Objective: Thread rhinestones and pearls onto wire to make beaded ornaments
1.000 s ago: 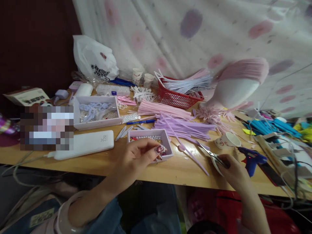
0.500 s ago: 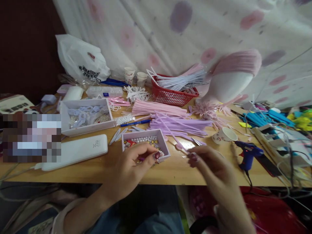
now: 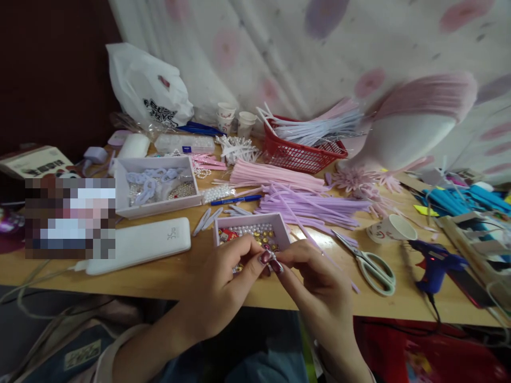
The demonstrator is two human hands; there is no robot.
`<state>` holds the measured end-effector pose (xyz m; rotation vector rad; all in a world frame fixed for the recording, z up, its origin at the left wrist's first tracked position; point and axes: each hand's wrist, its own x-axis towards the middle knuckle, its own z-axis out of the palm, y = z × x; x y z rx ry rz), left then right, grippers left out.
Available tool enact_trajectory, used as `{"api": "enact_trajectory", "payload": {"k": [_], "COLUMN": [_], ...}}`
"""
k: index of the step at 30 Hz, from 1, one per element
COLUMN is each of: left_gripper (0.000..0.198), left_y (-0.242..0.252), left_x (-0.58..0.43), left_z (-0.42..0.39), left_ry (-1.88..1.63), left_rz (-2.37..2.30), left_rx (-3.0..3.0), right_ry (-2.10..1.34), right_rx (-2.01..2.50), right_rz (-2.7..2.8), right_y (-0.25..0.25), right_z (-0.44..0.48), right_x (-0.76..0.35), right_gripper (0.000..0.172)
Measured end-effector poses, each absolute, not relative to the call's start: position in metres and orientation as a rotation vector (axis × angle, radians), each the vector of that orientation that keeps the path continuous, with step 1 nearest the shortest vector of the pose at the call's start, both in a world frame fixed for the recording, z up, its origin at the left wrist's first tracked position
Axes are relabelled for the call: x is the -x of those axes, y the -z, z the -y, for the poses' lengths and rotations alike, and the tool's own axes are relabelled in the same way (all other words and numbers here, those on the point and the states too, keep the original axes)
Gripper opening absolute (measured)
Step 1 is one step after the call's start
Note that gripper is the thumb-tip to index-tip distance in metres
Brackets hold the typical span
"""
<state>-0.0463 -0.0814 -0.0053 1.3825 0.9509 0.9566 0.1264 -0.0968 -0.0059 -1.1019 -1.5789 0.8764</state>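
Left hand (image 3: pixel 235 274) and right hand (image 3: pixel 321 282) pinched a small pearly piece (image 3: pixel 273 256) (too tiny to detail) by the bead box (image 3: pixel 283 230); a slipping fingertip could have lost it among loose beads (image 3: pixel 241 230).

A plastic bag (image 3: pixel 149 88) stands left of paper cups (image 3: pixel 225 125), beyond a white power bank (image 3: pixel 138 246)

1 small pearly piece (image 3: pixel 273 256), pinched between left hand (image 3: pixel 227 276) and right hand (image 3: pixel 321 279)
Whitish, shiny, mostly covered; it shows against the bead box's (image 3: pixel 282 229) near right part, its shape too small to tell.
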Motion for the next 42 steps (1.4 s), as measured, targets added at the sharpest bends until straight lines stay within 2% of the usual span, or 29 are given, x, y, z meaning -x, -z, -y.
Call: {"api": "enact_trajectory", "payload": {"k": [4,8,12,22,27,31,35,37,39,42], "left_gripper": [0.024,0.013,0.024,0.021,0.024,0.018,0.014,0.011,0.012,0.027], "left_y": [0.006,0.009,0.006,0.005,0.006,0.004,0.003,0.005,0.007,0.007], "left_x": [0.047,0.049,0.049,0.045,0.043,0.044,0.052,0.057,0.061,0.067], "left_z": [0.082,0.082,0.080,0.083,0.082,0.083,0.084,0.082,0.079,0.074], "left_ry": [-0.974,-1.135,-1.281,-1.458,-1.485,-1.496,-1.464,-1.466,-1.465,-1.448], "left_rz": [-0.910,-0.870,-0.765,-0.756,-0.777,-0.801,-0.846,-0.864,-0.831,-0.693], "left_rx": [-1.329,-1.343,-1.588,-1.335,-1.257,-1.233,-1.180,-1.069,-0.888,-0.555], "right_ry": [-1.140,-1.428,-1.609,-1.726,-1.732,-1.716,-1.528,-1.232,-0.836,-0.483], "right_rx": [1.049,0.976,0.871,0.663,0.626,0.683,0.861,1.042,1.113,1.121], "right_rz": [1.393,1.164,1.012,0.860,0.992,1.136,1.374,1.554,1.816,2.447], "right_y": [0.005,0.010,0.011,0.016,0.021,0.020,0.004,-0.011,-0.027,-0.042], "right_z": [0.094,0.089,0.089,0.104,0.106,0.111,0.107,0.089,0.057,-0.007], "right_x": [-0.122,-0.122,-0.121,-0.109,-0.106,-0.109,-0.128,-0.138,-0.139,-0.126], "right_gripper": [0.006,0.007,0.010,0.018,0.022,0.028,0.028,0.020,0.020,0.022]}}
